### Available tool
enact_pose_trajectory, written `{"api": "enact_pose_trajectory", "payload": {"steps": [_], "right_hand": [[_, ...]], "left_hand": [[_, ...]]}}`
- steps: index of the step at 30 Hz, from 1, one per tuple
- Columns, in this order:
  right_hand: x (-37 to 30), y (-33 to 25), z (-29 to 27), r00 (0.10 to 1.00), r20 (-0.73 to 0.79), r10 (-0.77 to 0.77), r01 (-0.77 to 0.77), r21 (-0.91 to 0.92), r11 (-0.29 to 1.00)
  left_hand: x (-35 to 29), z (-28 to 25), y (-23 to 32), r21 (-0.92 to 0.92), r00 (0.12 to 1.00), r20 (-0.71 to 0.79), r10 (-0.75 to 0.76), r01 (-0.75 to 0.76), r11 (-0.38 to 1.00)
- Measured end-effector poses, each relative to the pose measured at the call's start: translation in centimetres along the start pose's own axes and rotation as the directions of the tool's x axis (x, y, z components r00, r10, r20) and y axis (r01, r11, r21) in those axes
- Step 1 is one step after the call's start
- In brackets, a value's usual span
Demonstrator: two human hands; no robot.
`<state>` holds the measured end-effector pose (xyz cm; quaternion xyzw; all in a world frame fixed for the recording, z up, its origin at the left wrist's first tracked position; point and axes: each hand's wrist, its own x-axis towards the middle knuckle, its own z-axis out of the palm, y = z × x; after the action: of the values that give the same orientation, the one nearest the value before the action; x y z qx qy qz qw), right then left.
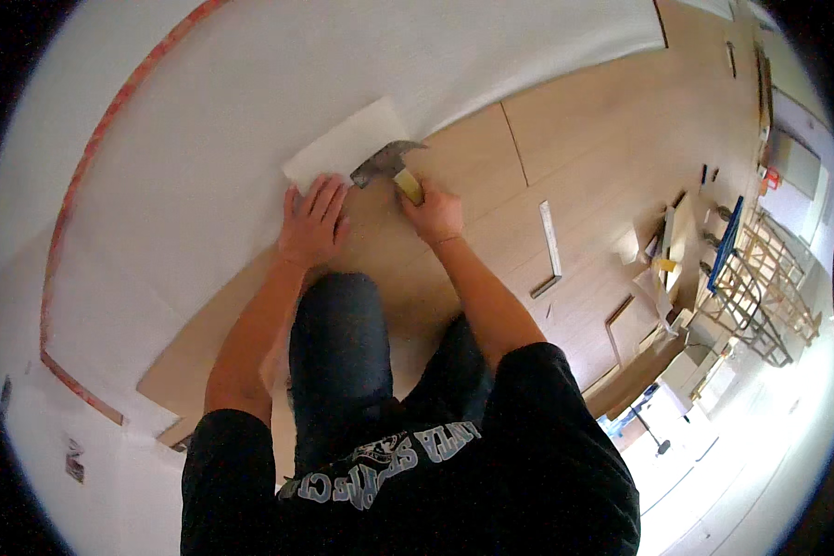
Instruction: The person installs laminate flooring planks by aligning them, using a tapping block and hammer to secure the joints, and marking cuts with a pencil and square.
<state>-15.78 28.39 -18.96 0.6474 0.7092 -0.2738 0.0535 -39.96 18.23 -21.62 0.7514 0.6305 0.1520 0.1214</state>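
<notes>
My right hand [435, 216] is wrapped round the short visible part of a yellow handle belonging to a claw hammer [386, 162]. Its dark metal head lies across the near corner of a pale rectangular piece [347, 139], close to the floorboards' edge. My left hand [313, 222] rests with stretched fingers by the near side of that pale piece, fingertips touching or almost touching it. Beneath both hands run light wood-look floorboards [473, 153]. A white underlay sheet [204, 185] spreads beyond their edge.
Right of me an L-shaped metal square [549, 243] lies on the boards. Farther right are board offcuts [632, 320], cardboard [644, 375], a blue bar [726, 246] and a wooden rack-like frame [769, 287]. A red-marked strip [69, 199] borders the underlay at the left.
</notes>
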Motion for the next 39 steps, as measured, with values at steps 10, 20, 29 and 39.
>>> {"api": "enact_pose_trajectory", "payload": {"steps": [10, 20, 29, 39], "right_hand": [[-0.9, 1.8, 2.6, 0.994, -0.054, -0.097, 0.094, -0.055, 0.994], [-0.3, 1.6, -0.3, 0.982, 0.189, -0.016, 0.027, -0.054, 0.998], [-0.2, 1.1, -1.3, 0.974, 0.226, 0.021, -0.014, -0.033, 0.999], [-0.1, 2.7, 4.3, 0.924, -0.206, -0.322, 0.351, 0.122, 0.928]], "left_hand": [[-0.1, -1.2, 0.3, 0.012, 0.992, 0.107, -0.065, 0.065, 0.998], [9.5, -5.7, 0.8, 0.325, 0.932, 0.280, -0.230, 0.133, 0.936], [7.3, -12.3, 3.8, 0.294, 0.733, 0.139, -0.665, 0.611, 0.735], [-42.0, -24.3, 8.0, -0.460, 0.024, 0.213, -0.977, 0.884, -0.078]]}}
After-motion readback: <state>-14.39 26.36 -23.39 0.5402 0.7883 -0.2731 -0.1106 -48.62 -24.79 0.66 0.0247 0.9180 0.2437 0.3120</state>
